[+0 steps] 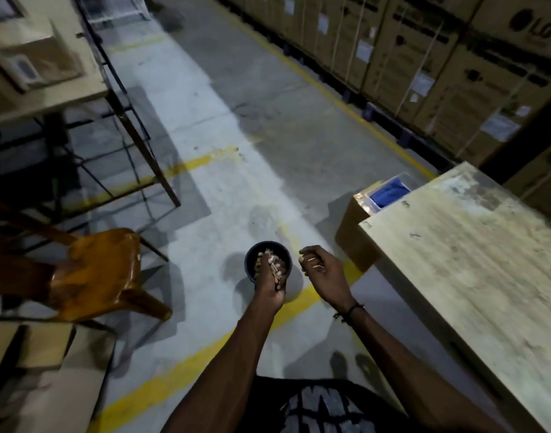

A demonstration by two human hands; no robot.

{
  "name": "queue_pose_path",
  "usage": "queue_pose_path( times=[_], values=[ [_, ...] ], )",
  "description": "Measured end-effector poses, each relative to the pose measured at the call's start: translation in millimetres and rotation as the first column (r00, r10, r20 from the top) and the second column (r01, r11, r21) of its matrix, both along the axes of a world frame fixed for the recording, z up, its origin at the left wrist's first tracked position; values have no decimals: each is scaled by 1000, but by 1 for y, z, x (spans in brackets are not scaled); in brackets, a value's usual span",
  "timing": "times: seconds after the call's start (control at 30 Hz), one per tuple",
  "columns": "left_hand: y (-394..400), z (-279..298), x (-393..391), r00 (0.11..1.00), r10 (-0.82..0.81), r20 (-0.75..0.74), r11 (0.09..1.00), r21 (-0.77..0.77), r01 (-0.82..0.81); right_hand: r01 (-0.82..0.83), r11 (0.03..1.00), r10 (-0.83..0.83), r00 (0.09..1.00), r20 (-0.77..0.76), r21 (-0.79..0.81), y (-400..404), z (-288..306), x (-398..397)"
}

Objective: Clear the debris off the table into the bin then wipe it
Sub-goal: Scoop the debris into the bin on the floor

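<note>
A small dark round bin (252, 260) stands on the concrete floor in front of me. My left hand (271, 282) hangs over its mouth, fingers curled round a handful of pale debris pieces (275, 267). Just right of the bin, my right hand (322, 271) is loosely curled with a few thin bits pinched in its fingers. The light wooden table (474, 260) lies to my right, its top dusty and smeared, with a few small specks near its far edge.
A cardboard box (355, 226) holding a blue cloth (389, 190) sits on the floor beyond the table's far corner. An orange plastic chair (96, 270) stands at left, a metal-framed table behind it. Stacked cartons line the right wall. Yellow lines cross the floor.
</note>
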State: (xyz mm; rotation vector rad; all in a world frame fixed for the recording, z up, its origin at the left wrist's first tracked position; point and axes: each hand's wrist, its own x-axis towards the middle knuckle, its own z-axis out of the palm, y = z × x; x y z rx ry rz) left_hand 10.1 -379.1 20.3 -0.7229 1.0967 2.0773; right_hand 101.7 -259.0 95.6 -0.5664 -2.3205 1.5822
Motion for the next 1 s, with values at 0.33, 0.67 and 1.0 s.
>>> queue_pose_path(
  times=[0.33,0.67,1.0],
  values=[
    [-45,4,-131,981,-192,-17,950,-254,182,168,984,-155,968,197,-53,-39,-69,-92],
    [-8,-59,-235,946,-308,103,822,-473,319,301,935,-210,895,394,-185,-6,-137,-181],
    [33,-200,-318,800,-575,172,550,-642,534,588,762,-409,762,502,-272,13,-265,-245]
  ],
)
